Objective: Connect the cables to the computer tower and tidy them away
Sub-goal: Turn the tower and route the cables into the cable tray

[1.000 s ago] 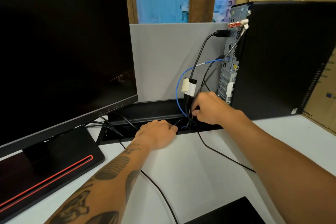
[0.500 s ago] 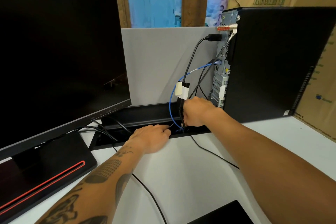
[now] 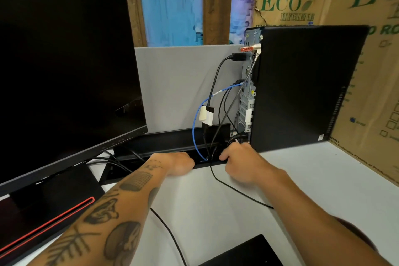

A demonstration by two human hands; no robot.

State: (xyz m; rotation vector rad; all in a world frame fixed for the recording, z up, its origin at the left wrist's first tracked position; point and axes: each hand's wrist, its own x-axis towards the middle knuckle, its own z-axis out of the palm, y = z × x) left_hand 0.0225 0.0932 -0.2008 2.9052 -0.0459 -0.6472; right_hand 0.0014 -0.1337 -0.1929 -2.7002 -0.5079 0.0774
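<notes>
Black upright computer tower (image 3: pixel 302 84) stands on the white table (image 3: pixel 302 170) at 2 o'clock, rear panel facing left. Cables already plugged into the rear: thick black cable (image 3: pixel 216 80) at top with a white-and-black adapter block (image 3: pixel 206 115) hanging mid-run, thin blue cable (image 3: pixel 197 127) looping down, several thinner black leads beside them. All drop into the long black cable trough (image 3: pixel 164 142) along the table's back edge, at 12 o'clock from the hands.

Right hand (image 3: pixel 241 163) sits at the trough's right end by the tower's base, fingers curled down among the black leads; looks like it grips one, but exact hold is hidden. Left hand (image 3: pixel 179 163) rests on the trough's front lip, fingers tucked over the edge, nothing visibly held; likely steadying or holding the opening so slack can be fed in. Connecting seems done, tidying in progress.

Around: large black monitor (image 3: pixel 64 71) at 10 o'clock, its black stand base with red stripe (image 3: pixel 47 211) at 8, grey divider panel (image 3: pixel 183 84) behind, cardboard boxes (image 3: pixel 323 2) at 1. A loose thin black wire (image 3: pixel 237 192) trails across the table under the right forearm; could snag.
</notes>
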